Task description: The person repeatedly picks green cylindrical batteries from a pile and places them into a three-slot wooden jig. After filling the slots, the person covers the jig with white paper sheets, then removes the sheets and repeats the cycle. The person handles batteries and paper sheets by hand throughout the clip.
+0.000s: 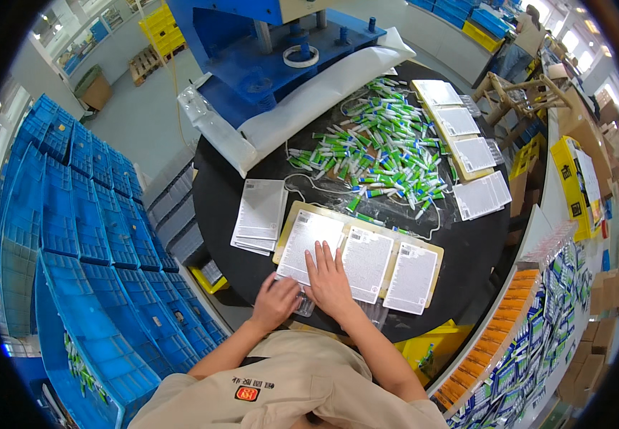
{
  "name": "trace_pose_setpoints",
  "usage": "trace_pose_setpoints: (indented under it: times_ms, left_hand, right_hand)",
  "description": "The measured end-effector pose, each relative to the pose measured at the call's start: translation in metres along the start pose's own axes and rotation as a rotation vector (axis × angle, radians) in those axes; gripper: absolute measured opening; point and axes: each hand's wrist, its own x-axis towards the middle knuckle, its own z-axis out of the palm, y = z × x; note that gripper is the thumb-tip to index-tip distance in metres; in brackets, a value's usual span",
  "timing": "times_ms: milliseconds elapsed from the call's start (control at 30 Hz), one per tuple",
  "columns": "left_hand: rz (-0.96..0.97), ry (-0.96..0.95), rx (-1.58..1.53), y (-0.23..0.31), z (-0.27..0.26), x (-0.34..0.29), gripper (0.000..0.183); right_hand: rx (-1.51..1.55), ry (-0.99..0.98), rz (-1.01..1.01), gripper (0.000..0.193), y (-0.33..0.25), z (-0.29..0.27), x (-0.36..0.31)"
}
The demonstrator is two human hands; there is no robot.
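Observation:
My right hand (328, 284) lies flat with its fingers stretched out on the leftmost printed white card (301, 242). At that card's lower left corner, my left hand (276, 300) has its fingers curled; whatever is under them is hidden. Clear plastic blister (305, 304) shows beside the left fingertips, below the card. A middle card (366, 261) and a right-hand card (411, 279) lie in the same pale yellow tray (296, 208). Past the tray spreads a heap of small green-and-white tubes (384, 154). Left of it rests a stack of cards (258, 214).
A second yellow tray (475, 174) with cards stands at the right of the round black table (223, 164), near loose cards (482, 196). Behind rises a blue press (252, 79) with a white padded guard (323, 93). Blue crates (102, 214) fill the left; packed blisters (531, 343) lie right.

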Motion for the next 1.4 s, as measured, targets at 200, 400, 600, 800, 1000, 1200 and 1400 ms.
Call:
trace_pose_setpoints:
  times_ms: [200,400,600,800,1000,1200,1400]
  left_hand:
    - [0.038,-0.036,0.048,-0.012,0.012,-0.006,0.038]
    - [0.058,-0.078,0.076,-0.013,0.013,0.012,0.047]
    - [0.108,0.005,-0.023,-0.013,-0.02,0.037,0.044]
    - [-0.186,0.286,0.151,-0.057,-0.053,0.023,0.04]
    - [-0.102,0.059,0.112,-0.122,-0.006,0.025,0.046]
    - [-0.215,-0.149,-0.066,-0.118,-0.015,0.013,0.057]
    - [-0.216,0.021,-0.18,-0.073,-0.014,0.05,0.054]
  right_hand:
    - [-0.276,0.019,-0.147,0.052,-0.01,0.026,0.02]
    - [0.108,0.307,-0.141,0.047,0.022,-0.04,0.026]
    - [0.103,0.659,0.077,0.052,0.047,-0.096,0.015]
    - [-0.027,0.288,-0.128,0.044,-0.012,-0.019,-0.009]
    - [-0.123,0.121,-0.077,0.045,-0.021,0.026,-0.022]
    - [-0.143,0.107,-0.108,0.045,-0.024,0.03,-0.016]
    - [0.016,0.066,-0.131,0.048,-0.007,0.029,-0.016]
